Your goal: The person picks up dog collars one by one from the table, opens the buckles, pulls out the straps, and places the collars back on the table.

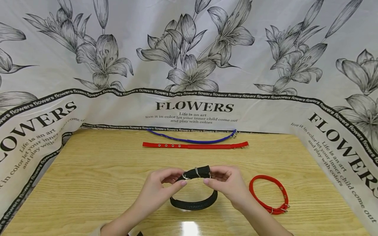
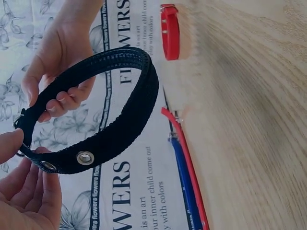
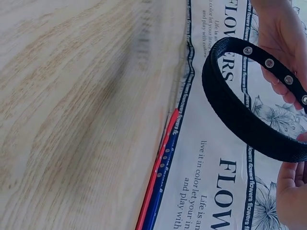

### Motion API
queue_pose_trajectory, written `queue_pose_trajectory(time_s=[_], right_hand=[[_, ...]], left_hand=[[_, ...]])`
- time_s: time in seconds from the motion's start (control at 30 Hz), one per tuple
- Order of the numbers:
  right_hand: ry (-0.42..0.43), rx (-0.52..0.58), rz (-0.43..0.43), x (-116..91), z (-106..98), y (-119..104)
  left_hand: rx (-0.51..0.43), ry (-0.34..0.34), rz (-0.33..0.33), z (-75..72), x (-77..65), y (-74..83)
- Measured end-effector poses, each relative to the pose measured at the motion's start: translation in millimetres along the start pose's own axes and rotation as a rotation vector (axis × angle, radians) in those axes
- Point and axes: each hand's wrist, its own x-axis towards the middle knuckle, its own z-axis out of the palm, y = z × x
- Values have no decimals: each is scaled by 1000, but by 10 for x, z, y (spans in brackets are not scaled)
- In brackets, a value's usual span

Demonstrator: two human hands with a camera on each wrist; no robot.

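Observation:
A black collar [image 1: 193, 205], closed into a loop, is held up over the table between both hands. At its top, my left hand [image 1: 160, 186] pinches the strap beside the metal ring. My right hand [image 1: 228, 185] pinches the strap end just past the buckle [image 1: 197, 172]. Metal eyelets [image 2: 85, 157] line the band in the left wrist view, and more show along the black collar [image 3: 225, 103] in the right wrist view. A red collar [image 1: 268, 177], buckled into a loop, lies to the right of my right hand.
Behind the hands, a straight red collar [image 1: 165, 146] and a blue collar [image 1: 203, 142] lie side by side across the wooden table [image 1: 88, 170]. A flower-printed cloth [image 1: 192, 111] hangs along the table's back and sides.

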Motion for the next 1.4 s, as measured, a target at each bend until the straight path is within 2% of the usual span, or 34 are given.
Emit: queue_pose_trajectory(time_s=[0.17, 0.43, 0.7, 0.9, 1.23, 1.4], right_hand=[[5, -23, 39, -5, 0, -21], [66, -48, 48, -28, -59, -34], [84, -71, 72, -45, -101, -27], [89, -76, 83, -57, -117, -30], [68, -111, 71, -51, -14, 13], [28, -138, 59, -39, 25, 35]], left_hand=[[12, -4, -20, -9, 3, 7], [9, 19, -32, -52, -22, -14], [26, 28, -57, -100, -59, -49], [3, -3, -74, -130, -71, -73], [51, -55, 34, -98, -54, -85], [96, -50, 92, -72, -45, -98]])
